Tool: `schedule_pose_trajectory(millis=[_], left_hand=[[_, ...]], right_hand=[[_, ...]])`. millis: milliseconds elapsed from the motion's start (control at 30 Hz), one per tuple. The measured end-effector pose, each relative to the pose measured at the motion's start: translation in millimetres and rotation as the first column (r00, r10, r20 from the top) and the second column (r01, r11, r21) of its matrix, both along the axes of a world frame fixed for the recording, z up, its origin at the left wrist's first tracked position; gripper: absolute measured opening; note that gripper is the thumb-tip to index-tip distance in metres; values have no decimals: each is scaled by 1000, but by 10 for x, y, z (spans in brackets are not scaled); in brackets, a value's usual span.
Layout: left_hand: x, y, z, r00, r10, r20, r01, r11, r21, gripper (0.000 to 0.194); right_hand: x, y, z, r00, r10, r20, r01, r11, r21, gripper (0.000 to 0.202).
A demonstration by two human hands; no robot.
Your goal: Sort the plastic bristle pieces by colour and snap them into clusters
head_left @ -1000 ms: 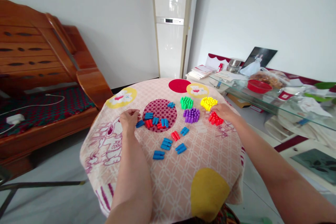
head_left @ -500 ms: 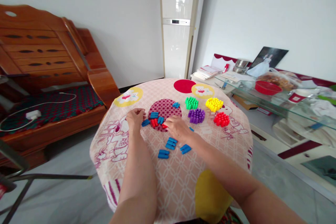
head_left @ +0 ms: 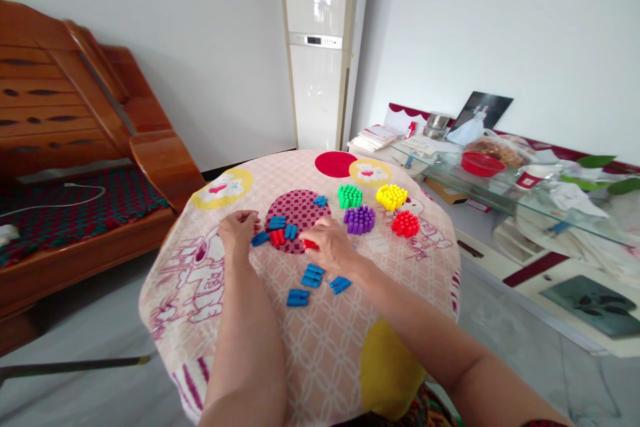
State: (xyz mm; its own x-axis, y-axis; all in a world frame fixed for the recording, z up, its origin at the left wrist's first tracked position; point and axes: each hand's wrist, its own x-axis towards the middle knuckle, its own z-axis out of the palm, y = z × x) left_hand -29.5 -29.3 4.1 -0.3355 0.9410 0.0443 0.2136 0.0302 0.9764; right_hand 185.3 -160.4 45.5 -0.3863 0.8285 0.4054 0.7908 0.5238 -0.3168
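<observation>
My left hand is closed at the left of the dark pink circle, beside a blue piece; whatever its fingers hold is too small to name. The fingers of my right hand are closed on a red piece over the circle's lower right. Between the hands lie red pieces and blue pieces. Several more blue pieces lie nearer to me. Upright clusters stand to the right: green, purple, yellow and red.
The round table has a patterned cloth. A wooden bench stands at the left and a tall white air conditioner behind. At the right, a glass-topped cabinet holds a red bowl, papers and a photo.
The view has turned to the right, so the table and objects appear further left. Both hands remain near the same pieces, with only slight finger movement.
</observation>
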Motion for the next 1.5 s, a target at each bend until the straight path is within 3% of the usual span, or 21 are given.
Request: schedule_pose_trajectory(millis=[133,233,367,467,533,667,800,967,1200,1333,1500], left_hand=[[24,-9,-9,1000,-7,9,7,1000,-10,25],[37,-9,-15,1000,-9,7,9,1000,-11,25],[45,-10,-7,1000,-11,29,11,1000,-3,23],[47,-20,8,999,-3,45,3,1000,-7,23],[48,-27,16,999,-4,48,5,1000,-5,23],[52,-26,24,1000,-8,21,8,1000,-7,24],[49,-5,7,1000,-11,2,11,1000,-13,25],[29,35,-45,1000,-21,-16,21,1000,0,26],[44,21,-23,1000,-17,-14,17,1000,-8,26],[66,-7,8,1000,-13,5,13,1000,-20,25],[84,-45,44,1000,-15,2,15,1000,-14,24]], right_hand=[[493,-79,126,909,-139,-393,99,988,-122,24],[1015,-57,191,800,-316,-511,267,949,-168,30],[1607,29,226,732,-570,-373,562,815,-143,24],[1824,71,188,688,-697,-202,692,714,-108,20],[1878,81,128,669,-739,-82,734,674,-89,18],[1904,89,-30,662,-748,51,750,660,-42,19],[1914,120,-145,644,-765,17,765,644,-27,22],[1904,148,-160,611,-791,-28,791,612,-24,20],[1861,71,-148,610,-775,161,786,618,-2,21],[1849,49,-113,629,-742,232,756,653,39,22],[1671,87,-29,730,-681,61,670,730,136,27]])
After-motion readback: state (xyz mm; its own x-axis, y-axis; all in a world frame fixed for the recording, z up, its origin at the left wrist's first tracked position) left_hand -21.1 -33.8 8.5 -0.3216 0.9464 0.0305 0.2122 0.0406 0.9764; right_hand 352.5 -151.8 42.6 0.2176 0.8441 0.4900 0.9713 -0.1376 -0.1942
